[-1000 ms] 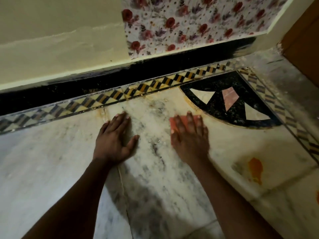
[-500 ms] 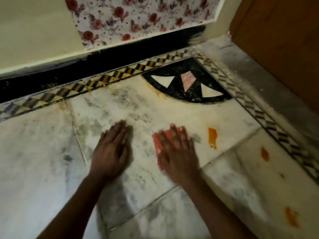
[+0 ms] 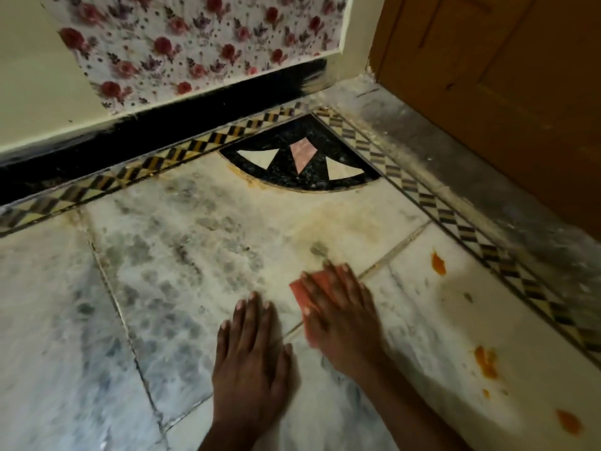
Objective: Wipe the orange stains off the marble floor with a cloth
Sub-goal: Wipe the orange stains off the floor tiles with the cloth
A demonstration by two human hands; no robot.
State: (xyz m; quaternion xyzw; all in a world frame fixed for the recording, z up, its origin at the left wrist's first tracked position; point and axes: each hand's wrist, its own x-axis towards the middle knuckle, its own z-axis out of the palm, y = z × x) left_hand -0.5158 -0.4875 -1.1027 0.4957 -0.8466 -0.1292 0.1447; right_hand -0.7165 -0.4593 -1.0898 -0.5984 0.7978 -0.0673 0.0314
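Note:
My right hand (image 3: 341,317) lies flat with straight fingers on a small pink-orange cloth (image 3: 300,296), pressing it onto the white marble floor (image 3: 182,255) across a tile joint. Most of the cloth is hidden under the palm. My left hand (image 3: 252,356) rests flat on the marble just left of it, fingers straight, holding nothing. Three orange stains show to the right: one (image 3: 438,263) near the patterned border, one (image 3: 486,362) lower down, and one (image 3: 568,422) near the frame's lower right.
A black corner inlay (image 3: 286,172) with white and pink triangles sits ahead. A checkered border strip (image 3: 455,222) runs along the wall and a grey threshold. A wooden door (image 3: 504,76) stands at the right, a floral-papered wall (image 3: 201,43) behind.
Both hands slid back and right across the marble, away from the inlay. The cloth passed over the stain by the joint, which is gone now. More stains have come into view at right.

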